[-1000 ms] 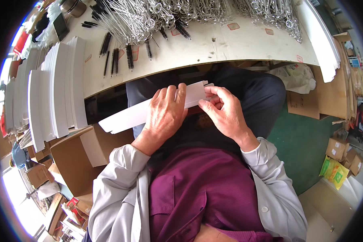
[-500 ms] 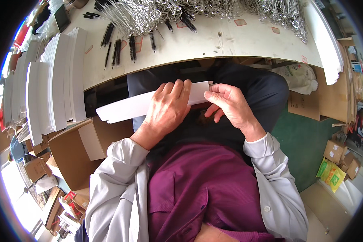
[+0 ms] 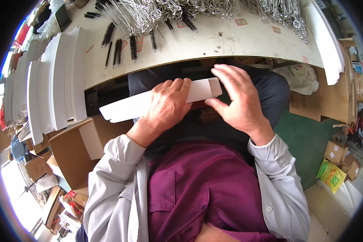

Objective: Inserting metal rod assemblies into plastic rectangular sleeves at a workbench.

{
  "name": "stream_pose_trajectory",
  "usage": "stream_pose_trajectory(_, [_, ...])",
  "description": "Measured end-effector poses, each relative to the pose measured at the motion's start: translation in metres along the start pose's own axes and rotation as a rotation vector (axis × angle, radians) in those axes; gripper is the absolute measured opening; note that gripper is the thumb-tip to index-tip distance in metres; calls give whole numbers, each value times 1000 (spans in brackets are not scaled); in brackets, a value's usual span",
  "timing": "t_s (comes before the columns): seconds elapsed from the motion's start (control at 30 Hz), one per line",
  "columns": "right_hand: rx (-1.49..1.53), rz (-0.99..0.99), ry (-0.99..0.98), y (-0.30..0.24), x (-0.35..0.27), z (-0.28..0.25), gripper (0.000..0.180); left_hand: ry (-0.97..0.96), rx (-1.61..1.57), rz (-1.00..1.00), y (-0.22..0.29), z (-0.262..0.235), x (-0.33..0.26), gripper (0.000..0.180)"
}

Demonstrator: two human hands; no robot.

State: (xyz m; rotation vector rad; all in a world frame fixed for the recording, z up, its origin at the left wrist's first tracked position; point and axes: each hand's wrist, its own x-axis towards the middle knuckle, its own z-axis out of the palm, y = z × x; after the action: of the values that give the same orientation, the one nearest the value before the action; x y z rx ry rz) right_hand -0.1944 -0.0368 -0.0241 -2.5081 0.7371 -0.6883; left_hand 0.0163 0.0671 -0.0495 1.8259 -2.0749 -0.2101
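Observation:
A long, narrow white cardboard box (image 3: 127,106) lies slantwise above my lap, its right end a little higher. My left hand (image 3: 166,104) is closed over its middle, fingers wrapped across the top face. At the box's right end an end flap (image 3: 215,87) stands out past the main panel. My right hand (image 3: 242,103) is just beyond that flap, open, with thumb and fingers spread on either side of the end. It holds nothing; whether the thumb tip touches the box I cannot tell.
Wire-handled brushes (image 3: 149,18) with black bristles pile up along the table's (image 3: 246,43) far side. Flat white cartons (image 3: 58,80) stack at the left, with more white pieces (image 3: 324,44) at the right. An open brown carton (image 3: 70,155) stands left of my lap.
My right hand has moved off the box's right end, opening its fingers. The end flap now shows there. My left hand keeps its hold, and the box has shifted slightly right.

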Motion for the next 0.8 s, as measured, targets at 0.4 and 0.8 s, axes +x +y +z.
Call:
stream_pose_trajectory(0.4, [-86,-218,-234,21,5,2,60,-78,-131,-19,4,-23,5,63])
stream_pose_trajectory(0.8, [-193,-298,-239,11,13,7,59,-130,-142,-19,7,-31,9,67])
